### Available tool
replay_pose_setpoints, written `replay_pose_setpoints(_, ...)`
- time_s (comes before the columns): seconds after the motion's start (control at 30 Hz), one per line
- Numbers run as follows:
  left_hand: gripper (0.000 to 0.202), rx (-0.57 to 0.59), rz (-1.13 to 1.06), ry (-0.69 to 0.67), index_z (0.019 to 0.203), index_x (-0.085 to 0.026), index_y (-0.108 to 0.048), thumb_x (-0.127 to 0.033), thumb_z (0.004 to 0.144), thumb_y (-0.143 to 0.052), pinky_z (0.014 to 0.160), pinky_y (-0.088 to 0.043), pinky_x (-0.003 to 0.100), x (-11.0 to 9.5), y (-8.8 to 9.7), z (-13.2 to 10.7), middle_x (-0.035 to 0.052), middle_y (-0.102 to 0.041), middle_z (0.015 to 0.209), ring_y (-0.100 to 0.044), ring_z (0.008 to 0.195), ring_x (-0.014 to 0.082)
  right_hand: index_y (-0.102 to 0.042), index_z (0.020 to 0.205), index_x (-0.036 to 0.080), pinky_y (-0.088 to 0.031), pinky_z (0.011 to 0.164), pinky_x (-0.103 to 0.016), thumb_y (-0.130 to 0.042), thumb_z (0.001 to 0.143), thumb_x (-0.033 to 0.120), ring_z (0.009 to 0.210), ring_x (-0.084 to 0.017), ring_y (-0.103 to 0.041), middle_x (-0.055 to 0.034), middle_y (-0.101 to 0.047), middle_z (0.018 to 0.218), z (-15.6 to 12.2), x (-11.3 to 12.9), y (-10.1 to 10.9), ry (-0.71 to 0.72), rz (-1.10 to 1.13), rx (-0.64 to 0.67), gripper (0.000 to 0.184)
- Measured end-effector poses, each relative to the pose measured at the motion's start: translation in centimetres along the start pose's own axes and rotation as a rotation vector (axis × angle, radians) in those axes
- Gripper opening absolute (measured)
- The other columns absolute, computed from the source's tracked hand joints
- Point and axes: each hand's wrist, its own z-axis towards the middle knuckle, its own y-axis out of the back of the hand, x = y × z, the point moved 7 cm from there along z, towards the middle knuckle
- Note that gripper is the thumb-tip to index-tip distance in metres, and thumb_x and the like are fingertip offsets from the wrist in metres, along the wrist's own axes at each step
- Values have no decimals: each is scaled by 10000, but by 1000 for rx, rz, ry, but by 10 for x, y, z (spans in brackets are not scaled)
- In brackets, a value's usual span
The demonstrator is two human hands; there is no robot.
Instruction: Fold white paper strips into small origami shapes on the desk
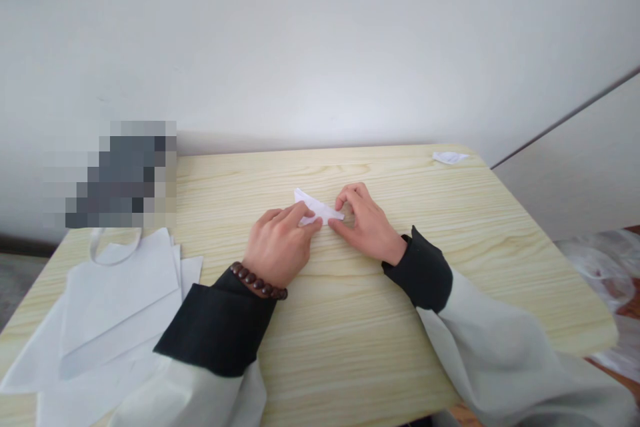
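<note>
A small piece of folded white paper point(320, 207), roughly triangular, lies on the light wood-grain table point(350, 347) between my hands. My left hand point(280, 243), with a dark bead bracelet at the wrist, presses its fingers and thumb on the left and lower part of the paper. At the paper's right tip, my right hand point(367, 223) has its thumb and forefinger curled in a pinch. The fingers partly cover the paper's lower edge.
On the left lie several white paper sheets point(120, 300) with a white band loop point(116, 260) on them. Behind is a pixelated dark object point(117, 180). Another folded paper piece point(450, 157) rests at the far right corner. Clear plastic point(600, 273) lies beyond the right edge; a wall point(320, 47) stands behind.
</note>
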Motion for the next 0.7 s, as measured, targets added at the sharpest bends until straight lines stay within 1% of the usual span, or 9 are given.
replay_pose_setpoints(0.17, 274, -4, -3, 5, 852, -242, -710, -85, 747, -511, 671, -517, 338, 1, -1, -1, 33, -687, 942, -655, 808, 199, -465, 900, 207, -445, 734, -307, -512, 737, 118, 797, -151, -473, -44, -425, 993, 1, -7, 2, 0, 116, 81, 192)
replay_pose_setpoints(0.27, 275, 0, -11, 5, 860, -244, -708, -85, 747, -514, 691, -517, 341, 1, -1, -2, 33, -683, 963, -654, 834, 199, -458, 903, 211, -446, 715, -296, -490, 721, 88, 771, -139, -470, -39, -413, 995, 1, -10, 2, -3, 148, 96, 222)
replay_pose_setpoints(0.33, 273, 12, -16, 11, 874, -243, -706, -91, 756, -512, 705, -515, 342, 1, -2, -2, 37, -682, 965, -652, 849, 200, -447, 887, 211, -445, 700, -296, -506, 730, 117, 766, -143, -471, -40, -414, 978, 1, -10, 1, -17, 131, 71, 193)
replay_pose_setpoints(0.4, 268, 24, -17, 19, 879, -242, -704, -100, 769, -506, 712, -512, 343, 1, -2, -1, 41, -682, 949, -651, 848, 199, -438, 873, 210, -445, 708, -311, -553, 746, 200, 781, -158, -475, -45, -419, 963, 0, -8, 1, -29, 81, 25, 171)
replay_pose_setpoints(0.47, 262, 30, -17, 20, 878, -239, -703, -108, 781, -498, 711, -512, 345, 0, -2, -1, 46, -681, 932, -651, 840, 201, -441, 866, 208, -441, 736, -331, -588, 746, 265, 812, -176, -481, -50, -425, 956, -1, -3, 1, -26, 17, -5, 198)
replay_pose_setpoints(0.57, 263, 33, -22, 14, 875, -233, -702, -109, 786, -487, 709, -515, 349, 0, -2, 0, 53, -680, 922, -649, 835, 205, -448, 865, 211, -441, 755, -335, -570, 751, 231, 849, -188, -483, -50, -432, 956, -1, 0, -1, -15, -16, 8, 168)
replay_pose_setpoints(0.7, 279, 28, -41, 6, 869, -220, -703, -89, 773, -476, 707, -527, 345, 0, -2, -1, 54, -676, 961, -648, 821, 203, -442, 888, 216, -454, 741, -321, -534, 750, 171, 801, -163, -475, -46, -428, 982, 0, -4, 2, 3, 60, 61, 173)
